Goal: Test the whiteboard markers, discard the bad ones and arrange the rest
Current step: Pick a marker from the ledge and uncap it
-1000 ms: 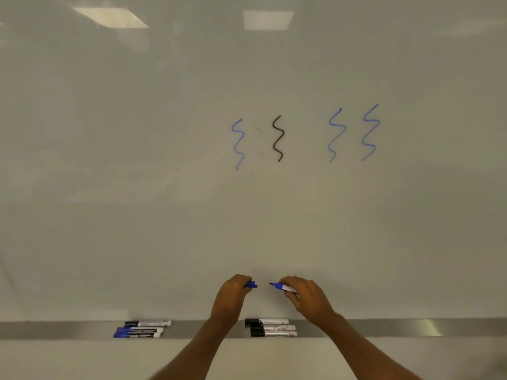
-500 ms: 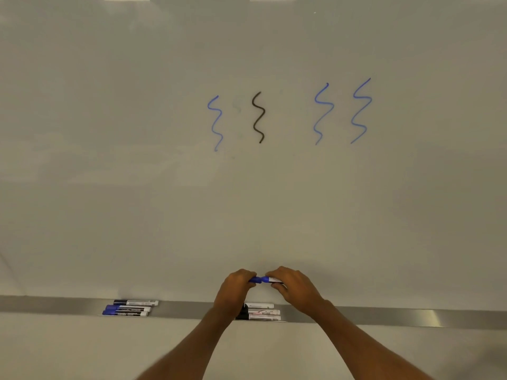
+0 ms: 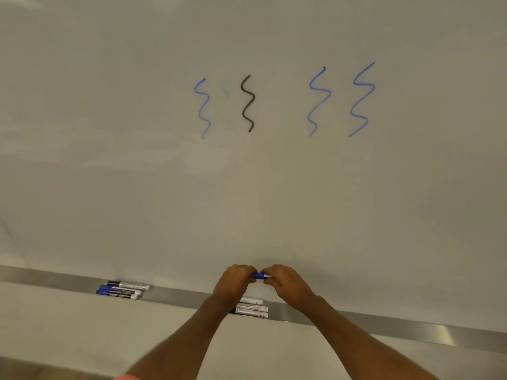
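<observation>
Nearly capped: one blue marker between both hands

Seemingly the step in hand is pressing the cap home on the slim blue-capped whiteboard marker (image 3: pixel 258 275), held level close to the glossy white whiteboard (image 3: pixel 137 160), just above its brushed-metal tray (image 3: pixel 411 326). The left hand (image 3: pixel 236 281) grasps the cap end and the right hand (image 3: pixel 285 283) pinches the barrel, so only a short blue stretch shows. Next, it probably needs laying beside a cluster of white-barrelled markers (image 3: pixel 252 308) on the tray.
</observation>
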Demonstrator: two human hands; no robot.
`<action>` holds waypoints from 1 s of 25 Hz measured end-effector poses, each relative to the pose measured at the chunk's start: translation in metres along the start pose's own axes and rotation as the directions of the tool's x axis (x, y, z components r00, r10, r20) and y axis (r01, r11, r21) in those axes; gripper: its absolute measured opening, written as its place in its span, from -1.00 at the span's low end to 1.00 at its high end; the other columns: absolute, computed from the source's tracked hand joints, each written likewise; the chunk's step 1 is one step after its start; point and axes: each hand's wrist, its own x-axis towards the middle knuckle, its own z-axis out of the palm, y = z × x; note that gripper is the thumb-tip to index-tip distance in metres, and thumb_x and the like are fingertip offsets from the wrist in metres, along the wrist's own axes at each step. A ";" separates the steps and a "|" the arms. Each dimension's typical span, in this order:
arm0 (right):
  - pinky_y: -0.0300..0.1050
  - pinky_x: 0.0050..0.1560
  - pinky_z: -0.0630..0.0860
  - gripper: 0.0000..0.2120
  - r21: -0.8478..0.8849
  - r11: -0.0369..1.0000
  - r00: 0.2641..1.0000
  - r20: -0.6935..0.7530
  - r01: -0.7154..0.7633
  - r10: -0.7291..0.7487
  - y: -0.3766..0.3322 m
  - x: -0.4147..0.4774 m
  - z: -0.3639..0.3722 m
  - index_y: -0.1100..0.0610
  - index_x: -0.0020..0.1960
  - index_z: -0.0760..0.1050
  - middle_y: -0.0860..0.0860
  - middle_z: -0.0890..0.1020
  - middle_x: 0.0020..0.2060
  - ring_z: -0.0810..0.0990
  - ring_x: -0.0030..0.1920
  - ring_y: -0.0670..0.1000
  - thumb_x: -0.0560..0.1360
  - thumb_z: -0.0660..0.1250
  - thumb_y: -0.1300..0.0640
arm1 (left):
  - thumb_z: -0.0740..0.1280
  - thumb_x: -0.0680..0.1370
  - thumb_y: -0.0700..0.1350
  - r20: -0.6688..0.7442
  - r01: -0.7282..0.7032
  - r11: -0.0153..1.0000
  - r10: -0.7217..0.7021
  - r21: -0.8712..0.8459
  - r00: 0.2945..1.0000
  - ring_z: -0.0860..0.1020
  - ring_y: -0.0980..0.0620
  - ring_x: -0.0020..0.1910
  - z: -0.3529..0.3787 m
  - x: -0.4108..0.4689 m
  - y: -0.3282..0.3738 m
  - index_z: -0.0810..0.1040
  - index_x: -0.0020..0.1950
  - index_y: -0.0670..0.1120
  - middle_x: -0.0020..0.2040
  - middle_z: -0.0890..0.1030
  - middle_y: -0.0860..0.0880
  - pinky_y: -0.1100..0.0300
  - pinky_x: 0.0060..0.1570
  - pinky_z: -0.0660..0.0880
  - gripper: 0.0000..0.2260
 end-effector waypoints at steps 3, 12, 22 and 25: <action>-0.09 -0.04 0.46 -0.77 0.126 0.992 1.000 0.001 -0.009 0.008 0.003 -0.002 0.003 0.20 0.13 0.58 0.16 0.65 -0.08 0.59 -0.10 0.11 0.58 0.22 0.16 | 0.25 0.59 -0.11 0.001 -0.008 0.998 0.008 0.064 1.000 0.58 -0.05 0.06 0.007 -0.001 0.001 0.55 0.20 -0.15 0.10 0.63 -0.12 0.23 0.09 0.40 -0.77; -0.40 -0.32 0.39 -0.82 0.325 0.939 0.990 0.121 -0.114 0.079 -0.025 0.020 0.011 0.23 -0.03 0.62 -0.08 0.59 -0.37 0.49 -0.44 -0.21 0.56 0.26 0.17 | 0.32 0.55 -0.14 0.020 -0.134 0.975 0.132 0.176 0.991 0.60 -0.06 -0.05 0.002 -0.009 -0.045 0.56 0.15 -0.13 0.01 0.64 -0.10 0.10 0.01 0.52 -0.80; 0.01 -0.06 0.47 -0.79 0.000 0.987 0.957 0.243 -0.163 0.158 -0.098 0.087 0.089 0.15 0.15 0.52 0.16 0.59 -0.04 0.55 -0.06 0.14 0.58 0.19 0.18 | 0.23 0.60 -0.15 0.031 0.036 0.984 -0.042 0.173 0.999 0.54 0.01 -0.13 -0.033 -0.038 -0.165 0.52 0.09 -0.10 -0.03 0.61 -0.08 0.21 -0.15 0.42 -0.88; -0.04 -0.05 0.46 -0.78 -0.087 0.976 0.959 0.187 -0.200 0.213 -0.122 0.104 0.122 0.08 0.19 0.48 0.14 0.56 0.02 0.53 0.02 0.14 0.57 0.21 0.14 | 0.24 0.59 -0.15 0.048 0.097 0.985 -0.105 0.146 0.993 0.51 0.03 -0.14 -0.039 -0.050 -0.202 0.52 0.11 -0.09 0.00 0.61 -0.07 0.21 -0.14 0.42 -0.87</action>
